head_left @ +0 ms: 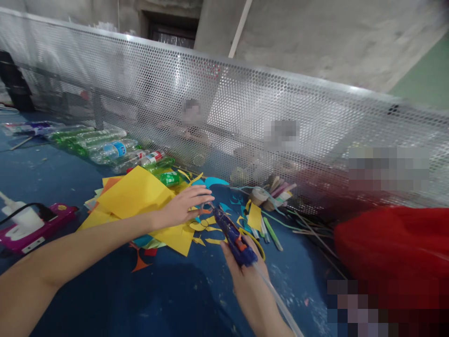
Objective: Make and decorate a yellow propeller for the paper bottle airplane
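My right hand (250,281) is wrapped round a dark blue glue gun (233,234) with an orange trigger. A long translucent glue stick (278,302) runs out of the gun's back end. The nozzle points away and to the left, towards my left hand (182,206). That hand is open, its fingers stretched out and apart, just over the yellow paper (135,192). Close to its fingertips, by the nozzle, is a small dark ring-like thing that I cannot make out. Yellow paper scraps (213,241) lie beneath the gun.
Several plastic bottles (115,149) lie along a perforated metal screen (245,107). At left sits a purple power strip (38,229) with a white plug. Sticks and tape rolls (259,195) stand behind the gun. A person in red (393,248) is close at right.
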Tool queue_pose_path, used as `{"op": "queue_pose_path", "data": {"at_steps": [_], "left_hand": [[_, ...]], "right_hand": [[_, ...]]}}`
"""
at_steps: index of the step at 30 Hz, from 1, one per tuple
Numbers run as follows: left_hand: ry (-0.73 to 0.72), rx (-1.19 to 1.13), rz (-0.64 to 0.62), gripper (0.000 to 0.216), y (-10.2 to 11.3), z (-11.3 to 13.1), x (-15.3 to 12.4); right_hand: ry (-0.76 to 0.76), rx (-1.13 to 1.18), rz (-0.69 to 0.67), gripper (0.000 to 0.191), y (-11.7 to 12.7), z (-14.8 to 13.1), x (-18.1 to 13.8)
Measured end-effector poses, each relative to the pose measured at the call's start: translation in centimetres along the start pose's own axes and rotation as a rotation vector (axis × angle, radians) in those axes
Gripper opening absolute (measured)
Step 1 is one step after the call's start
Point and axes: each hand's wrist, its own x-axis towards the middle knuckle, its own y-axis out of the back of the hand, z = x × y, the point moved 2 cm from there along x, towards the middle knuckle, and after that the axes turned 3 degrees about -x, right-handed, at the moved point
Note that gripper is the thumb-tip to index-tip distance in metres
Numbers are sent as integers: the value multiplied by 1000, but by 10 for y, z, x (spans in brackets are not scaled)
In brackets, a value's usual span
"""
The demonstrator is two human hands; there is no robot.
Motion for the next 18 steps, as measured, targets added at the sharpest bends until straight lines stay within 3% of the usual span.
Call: {"op": "queue_pose_path", "data": {"at_steps": [10,18], "left_hand": [[1,6,39,34,0,-4,0],[13,17,61,33,3,-7,2]], "right_hand": [[10,-14,9,36,3,-1,1],[57,-16,-16,27,3,0,1]]}}
